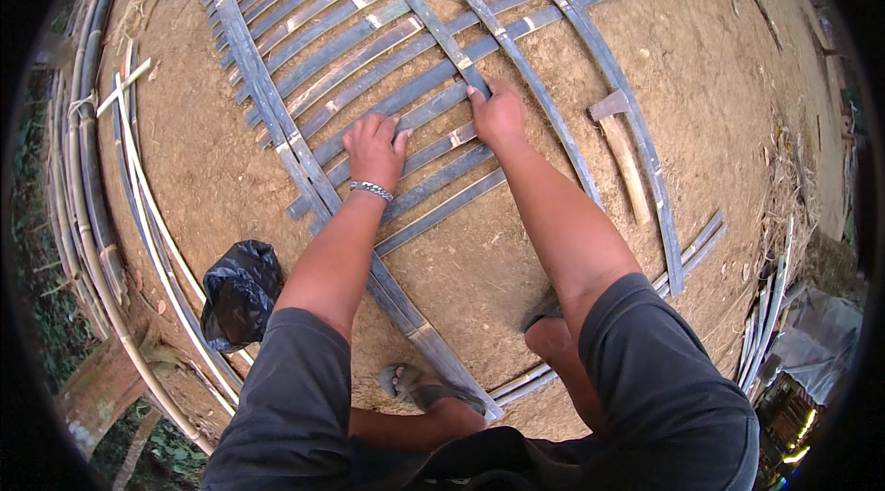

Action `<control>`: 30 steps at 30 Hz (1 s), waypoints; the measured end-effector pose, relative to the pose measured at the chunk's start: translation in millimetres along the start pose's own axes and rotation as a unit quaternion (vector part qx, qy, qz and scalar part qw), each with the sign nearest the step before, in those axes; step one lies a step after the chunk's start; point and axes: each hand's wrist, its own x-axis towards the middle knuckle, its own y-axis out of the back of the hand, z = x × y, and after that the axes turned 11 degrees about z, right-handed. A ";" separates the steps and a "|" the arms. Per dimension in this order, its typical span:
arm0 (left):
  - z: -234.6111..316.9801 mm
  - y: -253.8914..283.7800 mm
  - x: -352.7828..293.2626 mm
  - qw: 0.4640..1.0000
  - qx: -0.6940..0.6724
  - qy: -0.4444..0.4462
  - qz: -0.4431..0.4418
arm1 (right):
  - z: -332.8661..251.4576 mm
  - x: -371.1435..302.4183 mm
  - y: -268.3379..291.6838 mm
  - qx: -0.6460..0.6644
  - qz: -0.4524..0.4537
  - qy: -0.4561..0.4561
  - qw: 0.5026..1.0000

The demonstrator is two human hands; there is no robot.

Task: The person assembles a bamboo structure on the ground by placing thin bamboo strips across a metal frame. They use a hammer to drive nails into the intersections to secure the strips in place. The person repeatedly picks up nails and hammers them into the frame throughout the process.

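Hands (374, 152) (499, 116) — pressing woven bamboo strips (387, 48)

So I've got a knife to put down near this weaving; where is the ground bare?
Bare dirt lies right of the woven bamboo strips, beyond the hatchet, and left between the mat and the loose bamboo poles. A black bag sits lower left. It is crowded under the left hand and right hand.
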 end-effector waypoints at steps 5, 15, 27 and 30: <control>6.4 -0.9 -1.4 1.000 -0.003 0.002 -0.008 | 1.7 0.6 -3.1 0.005 0.012 -0.020 1.000; 7.8 -2.6 4.2 1.000 0.006 -0.018 -0.001 | -2.2 0.8 -1.9 -0.002 0.002 -0.041 0.999; 7.3 -3.5 3.8 0.999 0.011 -0.026 -0.019 | -9.2 -2.1 -1.9 -0.041 0.003 -0.053 0.998; 12.6 -4.8 4.8 0.999 0.020 -0.021 -0.041 | -10.1 -2.9 -2.2 -0.056 0.010 -0.042 0.998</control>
